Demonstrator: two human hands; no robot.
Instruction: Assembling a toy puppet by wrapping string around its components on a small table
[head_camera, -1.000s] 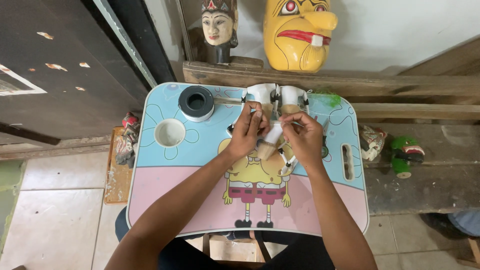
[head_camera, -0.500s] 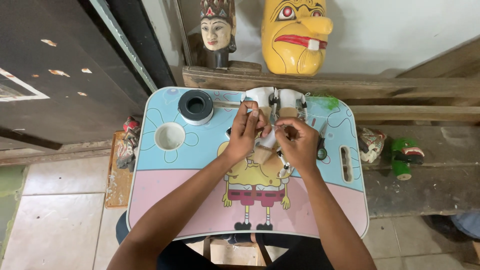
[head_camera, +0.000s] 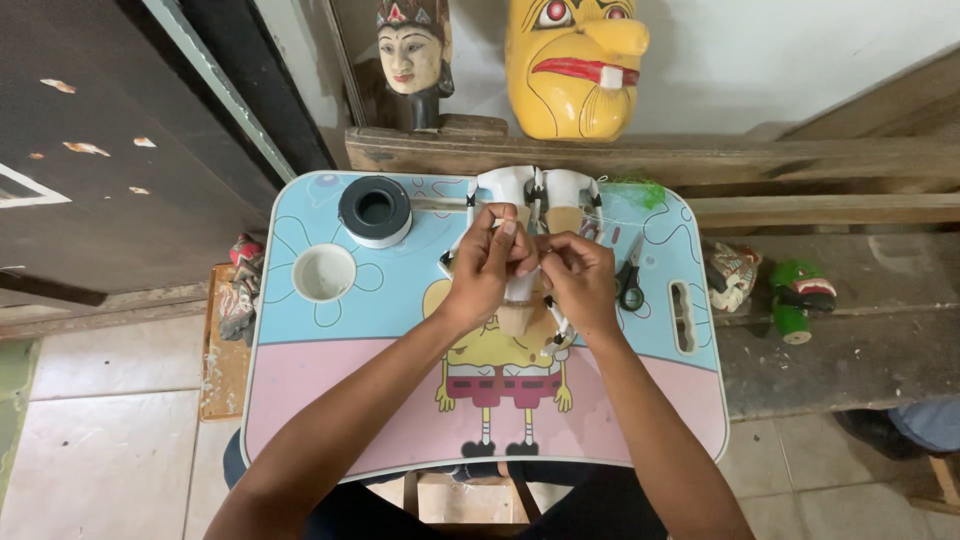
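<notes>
Both hands have come a little closer together since the earlier frame. Now the left hand (head_camera: 487, 265) and right hand (head_camera: 580, 280) touch at the fingertips and pinch the middle of a white puppet figure (head_camera: 520, 190). It lies flat on the small cartoon-printed table (head_camera: 330, 380), reaching out above and below the hands, with scissors (head_camera: 630, 285) just beside the right hand.

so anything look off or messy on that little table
Nothing stands out. Both hands, left hand and right hand, meet on a white piece; the tape roll, cup and scissors sit tidily on the table.
</notes>
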